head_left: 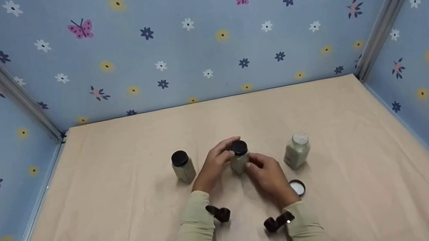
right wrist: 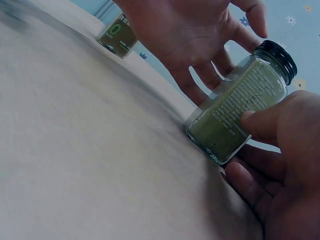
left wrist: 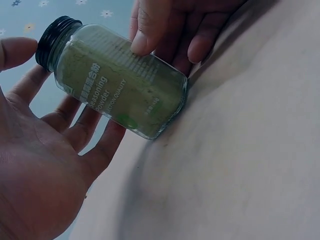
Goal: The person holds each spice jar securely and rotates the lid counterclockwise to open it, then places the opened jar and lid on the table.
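A glass seasoning jar (left wrist: pixel 117 80) of green powder with a black cap (head_left: pixel 239 147) stands between the hands, tilted in both wrist views. My right hand (head_left: pixel 269 176) grips its lower part, thumb on one face and fingers behind. At the top, my left hand (head_left: pixel 211 169) has its thumb and index finger at the cap, the other fingers spread behind the glass. Printing on the jar reads "Seasoning Powder". Right of the hands stands an uncapped jar (head_left: pixel 297 155) with a white perforated top. A black lid (head_left: pixel 297 187) with a white lining lies beside my right wrist.
Another black-capped jar (head_left: pixel 185 172) stands left of my left hand. A beige cloth (head_left: pixel 117 163) covers the table. Blue flower-patterned walls (head_left: pixel 203 52) enclose the back and sides, with metal posts (head_left: pixel 393 5) at the corners.
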`<act>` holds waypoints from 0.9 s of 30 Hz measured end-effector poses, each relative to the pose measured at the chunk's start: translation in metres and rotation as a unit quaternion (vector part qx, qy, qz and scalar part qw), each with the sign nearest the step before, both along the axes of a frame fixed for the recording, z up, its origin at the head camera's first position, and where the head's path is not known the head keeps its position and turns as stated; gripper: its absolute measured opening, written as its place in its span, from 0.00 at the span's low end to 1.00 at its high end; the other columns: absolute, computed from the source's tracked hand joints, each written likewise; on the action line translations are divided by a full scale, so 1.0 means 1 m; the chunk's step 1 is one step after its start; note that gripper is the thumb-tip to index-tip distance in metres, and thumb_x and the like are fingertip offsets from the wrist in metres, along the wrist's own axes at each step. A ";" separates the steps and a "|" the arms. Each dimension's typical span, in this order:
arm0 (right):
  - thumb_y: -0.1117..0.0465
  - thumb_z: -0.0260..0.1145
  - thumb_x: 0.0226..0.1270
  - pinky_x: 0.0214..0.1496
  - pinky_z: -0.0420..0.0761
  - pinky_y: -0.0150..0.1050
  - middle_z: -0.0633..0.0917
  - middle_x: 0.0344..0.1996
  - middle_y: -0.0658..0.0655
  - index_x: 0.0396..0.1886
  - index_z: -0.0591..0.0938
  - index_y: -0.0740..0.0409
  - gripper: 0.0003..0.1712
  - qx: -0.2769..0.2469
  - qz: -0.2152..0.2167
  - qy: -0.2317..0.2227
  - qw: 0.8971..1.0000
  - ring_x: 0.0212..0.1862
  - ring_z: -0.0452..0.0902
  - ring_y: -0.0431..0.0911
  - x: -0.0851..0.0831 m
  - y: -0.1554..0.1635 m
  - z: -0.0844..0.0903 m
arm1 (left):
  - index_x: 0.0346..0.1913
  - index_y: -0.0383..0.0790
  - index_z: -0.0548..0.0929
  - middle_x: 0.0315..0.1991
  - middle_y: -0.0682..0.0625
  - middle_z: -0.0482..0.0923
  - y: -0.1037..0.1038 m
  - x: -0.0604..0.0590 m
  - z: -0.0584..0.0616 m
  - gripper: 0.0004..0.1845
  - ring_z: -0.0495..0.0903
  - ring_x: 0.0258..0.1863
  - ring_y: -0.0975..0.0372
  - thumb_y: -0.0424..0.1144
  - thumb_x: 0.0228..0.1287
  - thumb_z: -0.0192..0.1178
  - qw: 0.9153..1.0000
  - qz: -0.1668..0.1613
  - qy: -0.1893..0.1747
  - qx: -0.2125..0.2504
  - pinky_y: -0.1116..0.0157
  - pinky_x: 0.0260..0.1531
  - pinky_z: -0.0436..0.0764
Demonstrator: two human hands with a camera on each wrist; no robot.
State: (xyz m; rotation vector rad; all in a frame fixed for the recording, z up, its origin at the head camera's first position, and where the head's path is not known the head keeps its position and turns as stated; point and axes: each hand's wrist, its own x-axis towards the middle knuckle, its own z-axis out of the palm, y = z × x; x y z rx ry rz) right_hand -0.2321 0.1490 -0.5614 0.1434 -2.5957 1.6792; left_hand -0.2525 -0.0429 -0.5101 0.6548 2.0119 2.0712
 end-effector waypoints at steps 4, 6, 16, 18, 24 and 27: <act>0.58 0.64 0.73 0.68 0.70 0.47 0.83 0.58 0.54 0.64 0.81 0.57 0.22 -0.002 -0.001 0.000 1.000 0.64 0.75 0.47 -0.001 0.000 -0.001 | 0.70 0.36 0.72 0.63 0.43 0.75 0.001 0.001 -0.001 0.23 0.75 0.61 0.55 0.29 0.75 0.47 1.000 0.007 -0.009 0.005 0.46 0.63 0.69; 0.58 0.64 0.73 0.68 0.69 0.47 0.82 0.59 0.55 0.64 0.80 0.58 0.22 -0.003 -0.001 -0.002 1.000 0.64 0.75 0.48 0.000 0.001 -0.001 | 0.70 0.35 0.72 0.62 0.44 0.76 0.001 0.001 -0.002 0.23 0.75 0.60 0.56 0.30 0.74 0.48 1.000 0.011 -0.011 0.004 0.47 0.63 0.70; 0.59 0.64 0.73 0.68 0.70 0.47 0.82 0.59 0.54 0.64 0.80 0.58 0.22 -0.002 0.001 -0.003 1.000 0.64 0.75 0.48 0.000 0.000 0.000 | 0.68 0.31 0.73 0.60 0.42 0.76 0.002 0.003 -0.003 0.23 0.75 0.59 0.55 0.30 0.73 0.54 1.000 0.028 0.003 0.003 0.62 0.57 0.73; 0.60 0.64 0.73 0.67 0.70 0.47 0.83 0.58 0.55 0.63 0.81 0.58 0.21 0.000 0.004 0.006 1.000 0.64 0.75 0.48 0.000 0.000 -0.001 | 0.68 0.30 0.73 0.59 0.41 0.76 0.002 0.003 -0.003 0.23 0.75 0.58 0.53 0.30 0.72 0.55 0.999 0.035 0.019 -0.005 0.63 0.57 0.73; 0.61 0.64 0.73 0.67 0.70 0.48 0.83 0.58 0.56 0.63 0.81 0.58 0.20 -0.001 0.010 0.017 1.000 0.64 0.75 0.49 0.000 0.000 -0.001 | 0.66 0.33 0.75 0.58 0.43 0.77 0.004 -0.001 -0.013 0.22 0.76 0.58 0.54 0.32 0.71 0.58 0.998 0.054 0.030 -0.010 0.60 0.60 0.72; 0.60 0.64 0.73 0.67 0.70 0.47 0.83 0.58 0.56 0.63 0.81 0.57 0.20 -0.003 0.009 0.013 1.000 0.64 0.75 0.48 -0.001 0.000 -0.001 | 0.67 0.36 0.75 0.58 0.45 0.78 0.005 -0.008 -0.026 0.23 0.76 0.58 0.57 0.35 0.71 0.60 0.998 0.062 0.029 -0.009 0.59 0.61 0.71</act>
